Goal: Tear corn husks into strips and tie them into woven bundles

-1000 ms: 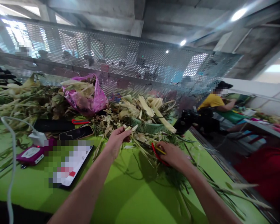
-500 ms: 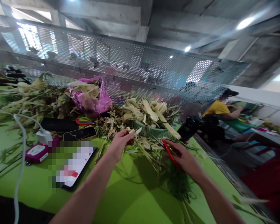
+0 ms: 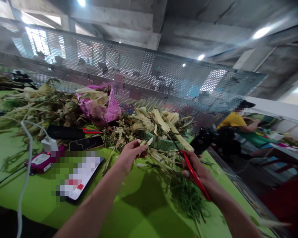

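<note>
Between the thumb and fingers of my left hand (image 3: 132, 153) is a small pale strip of husk (image 3: 150, 141), its tip pointing right. My right hand (image 3: 201, 172) grips red-handled scissors (image 3: 192, 170), whose dark blades point up and left toward a green basket (image 3: 161, 142). Dried husks (image 3: 161, 120) are heaped in and over that basket. Below the right hand lies a tangle of green strands (image 3: 190, 196). Husk scraps (image 3: 161, 158) are scattered between my hands.
Left on the green table (image 3: 139, 211) are a tablet (image 3: 89, 175), a phone (image 3: 85, 143), a purple power strip (image 3: 42, 161) and a white cable. A pink bag (image 3: 101, 110) of husks stands behind. A perforated metal screen (image 3: 139, 72) crosses the back; a person in yellow (image 3: 234, 120) sits right.
The scissors have turned in my right hand, their blades now pointing more upward and the red handle showing more. My left hand still holds the husk strip. The view has shifted slightly.
</note>
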A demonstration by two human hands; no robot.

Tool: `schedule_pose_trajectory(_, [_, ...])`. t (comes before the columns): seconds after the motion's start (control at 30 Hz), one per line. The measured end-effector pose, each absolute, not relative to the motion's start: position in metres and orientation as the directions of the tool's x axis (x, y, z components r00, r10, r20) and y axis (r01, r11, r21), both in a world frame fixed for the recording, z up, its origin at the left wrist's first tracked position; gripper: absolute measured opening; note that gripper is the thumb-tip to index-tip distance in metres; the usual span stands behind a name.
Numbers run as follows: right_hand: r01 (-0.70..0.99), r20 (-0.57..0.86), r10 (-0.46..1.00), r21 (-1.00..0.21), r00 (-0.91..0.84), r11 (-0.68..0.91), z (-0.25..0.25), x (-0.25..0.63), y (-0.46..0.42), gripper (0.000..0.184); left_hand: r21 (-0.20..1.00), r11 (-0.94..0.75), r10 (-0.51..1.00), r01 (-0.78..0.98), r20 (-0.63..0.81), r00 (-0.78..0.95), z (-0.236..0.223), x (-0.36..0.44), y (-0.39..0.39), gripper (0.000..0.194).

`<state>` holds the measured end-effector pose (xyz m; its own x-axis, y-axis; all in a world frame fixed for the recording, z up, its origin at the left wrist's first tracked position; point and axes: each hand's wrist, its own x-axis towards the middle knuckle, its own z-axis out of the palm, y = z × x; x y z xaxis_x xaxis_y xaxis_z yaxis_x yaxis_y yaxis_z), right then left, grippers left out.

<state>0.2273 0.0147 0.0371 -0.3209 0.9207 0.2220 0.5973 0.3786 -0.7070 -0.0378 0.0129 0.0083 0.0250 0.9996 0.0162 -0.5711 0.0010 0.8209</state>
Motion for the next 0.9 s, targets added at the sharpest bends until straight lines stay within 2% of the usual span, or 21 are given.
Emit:
schedule_pose_trajectory(0.13, [0.512, 0.093, 0.894, -0.792, -0.438, 0.333, 0.043, 0.205, -0.003, 0.062, 0.839, -0.001, 0.999, -0.544, 0.031, 0.045, 0.009, -0.036, 0.011, 0.032])
schedule_pose_trajectory(0.3, [0.399, 0.102, 0.891, -0.868, -0.441, 0.297, 0.045, 0.176, -0.017, 0.064, 0.842, -0.015, 0.998, -0.539, 0.047, 0.046, 0.011, -0.032, 0.009, 0.035])
schedule_pose_trajectory(0.5, [0.375, 0.107, 0.909, -0.887, -0.402, 0.270, 0.041, 0.166, -0.017, 0.068, 0.885, -0.025, 0.997, -0.465, 0.056, 0.053, 0.016, -0.029, 0.007, 0.036])
schedule_pose_trajectory(0.7, [0.342, 0.076, 0.914, -0.912, -0.399, 0.226, 0.035, 0.166, -0.016, 0.064, 0.892, -0.038, 0.996, -0.450, 0.072, 0.059, 0.012, -0.029, 0.008, 0.033])
schedule_pose_trajectory(0.9, [0.364, 0.059, 0.916, -0.906, -0.397, 0.216, 0.034, 0.165, -0.017, 0.068, 0.893, -0.045, 0.994, -0.447, 0.084, 0.068, 0.012, -0.029, 0.008, 0.032])
